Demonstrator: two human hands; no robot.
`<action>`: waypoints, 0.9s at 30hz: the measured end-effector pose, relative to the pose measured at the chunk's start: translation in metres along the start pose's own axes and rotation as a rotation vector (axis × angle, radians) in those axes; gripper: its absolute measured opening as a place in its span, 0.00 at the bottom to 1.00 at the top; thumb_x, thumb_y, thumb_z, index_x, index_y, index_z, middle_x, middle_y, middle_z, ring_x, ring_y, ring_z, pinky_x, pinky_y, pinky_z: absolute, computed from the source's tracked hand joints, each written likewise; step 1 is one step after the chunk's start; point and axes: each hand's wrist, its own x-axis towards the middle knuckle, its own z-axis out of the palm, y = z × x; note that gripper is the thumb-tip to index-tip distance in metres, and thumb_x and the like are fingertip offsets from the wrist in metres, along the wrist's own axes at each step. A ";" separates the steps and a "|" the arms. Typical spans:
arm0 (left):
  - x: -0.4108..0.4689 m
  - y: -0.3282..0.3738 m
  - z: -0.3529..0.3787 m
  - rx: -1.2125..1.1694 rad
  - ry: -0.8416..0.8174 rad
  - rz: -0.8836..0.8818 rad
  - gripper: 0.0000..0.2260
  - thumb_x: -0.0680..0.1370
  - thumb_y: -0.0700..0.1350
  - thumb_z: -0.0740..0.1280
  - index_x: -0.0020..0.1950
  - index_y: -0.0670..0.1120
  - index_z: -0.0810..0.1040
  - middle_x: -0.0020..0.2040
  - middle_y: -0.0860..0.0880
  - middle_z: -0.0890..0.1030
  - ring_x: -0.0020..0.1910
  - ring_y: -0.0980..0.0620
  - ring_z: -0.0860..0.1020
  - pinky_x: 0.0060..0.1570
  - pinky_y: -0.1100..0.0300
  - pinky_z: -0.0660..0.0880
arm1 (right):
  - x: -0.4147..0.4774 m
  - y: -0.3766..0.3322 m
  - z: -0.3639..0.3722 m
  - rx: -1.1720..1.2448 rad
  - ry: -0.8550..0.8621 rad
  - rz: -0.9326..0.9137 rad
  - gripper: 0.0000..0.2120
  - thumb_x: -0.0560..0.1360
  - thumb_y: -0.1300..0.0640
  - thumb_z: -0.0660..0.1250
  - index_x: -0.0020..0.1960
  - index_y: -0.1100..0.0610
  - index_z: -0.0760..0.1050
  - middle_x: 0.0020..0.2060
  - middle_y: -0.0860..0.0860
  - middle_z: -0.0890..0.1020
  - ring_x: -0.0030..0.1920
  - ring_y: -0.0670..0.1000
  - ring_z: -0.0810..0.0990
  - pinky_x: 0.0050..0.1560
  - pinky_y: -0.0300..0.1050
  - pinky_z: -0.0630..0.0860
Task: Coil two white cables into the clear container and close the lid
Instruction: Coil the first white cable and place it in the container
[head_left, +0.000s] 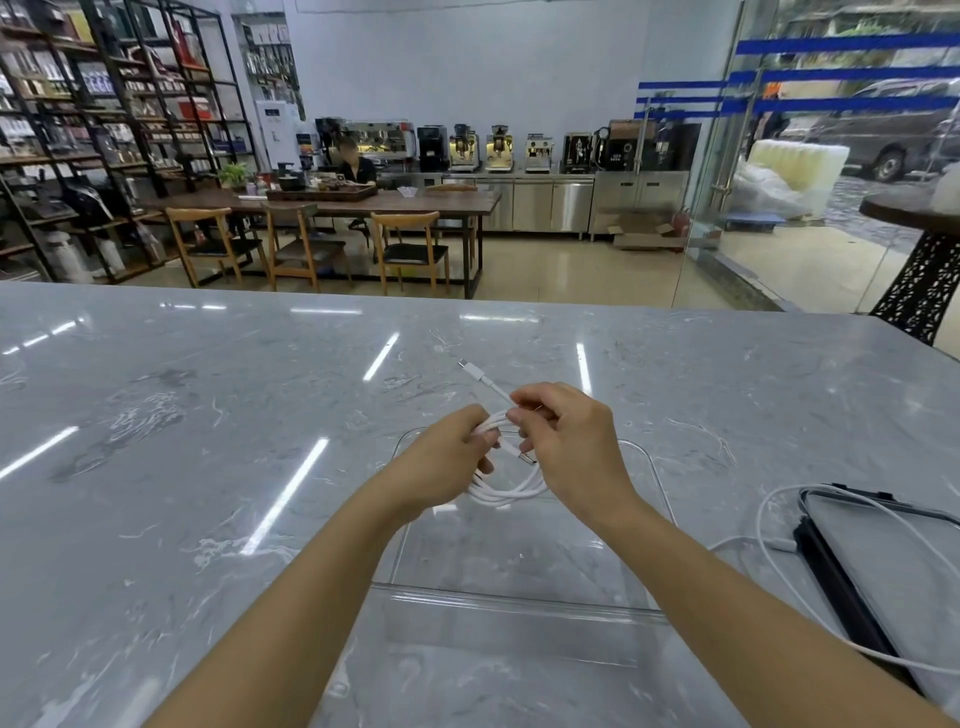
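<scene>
Clear container (519, 603) nearest, open, empty, on marble desk (156, 415). Above its far half: left hand (447, 457) closed round bundled loops of first white cable (511, 491); right hand (566, 441) pinches same cable near plug end, one connector (470, 368) poking out beyond fingers. Judgement: keep loops even, tuck free ends inside coil before lowering so it doesn't spring open. Right: second white cable (769, 551) loose, draped over black-rimmed lid (883, 561), not yet coiled.
</scene>
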 end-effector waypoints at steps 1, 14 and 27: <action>-0.002 -0.004 -0.002 -0.075 -0.058 -0.019 0.08 0.81 0.46 0.56 0.44 0.50 0.72 0.38 0.49 0.78 0.38 0.52 0.74 0.42 0.58 0.70 | 0.001 0.001 -0.001 0.031 -0.008 0.045 0.05 0.72 0.66 0.67 0.46 0.61 0.79 0.38 0.51 0.79 0.37 0.53 0.79 0.40 0.43 0.79; -0.004 -0.010 0.010 -0.064 0.264 0.173 0.20 0.75 0.57 0.63 0.29 0.46 0.73 0.26 0.53 0.73 0.25 0.57 0.73 0.30 0.62 0.68 | 0.005 0.003 -0.005 0.341 -0.176 0.294 0.07 0.70 0.66 0.70 0.38 0.54 0.79 0.33 0.53 0.82 0.30 0.49 0.81 0.33 0.40 0.79; -0.001 -0.011 0.008 -0.224 0.182 -0.096 0.25 0.76 0.61 0.58 0.29 0.46 0.79 0.25 0.53 0.78 0.22 0.57 0.70 0.26 0.65 0.67 | 0.002 0.002 0.000 0.210 -0.185 0.321 0.07 0.65 0.59 0.75 0.36 0.56 0.77 0.31 0.49 0.78 0.28 0.46 0.77 0.29 0.35 0.74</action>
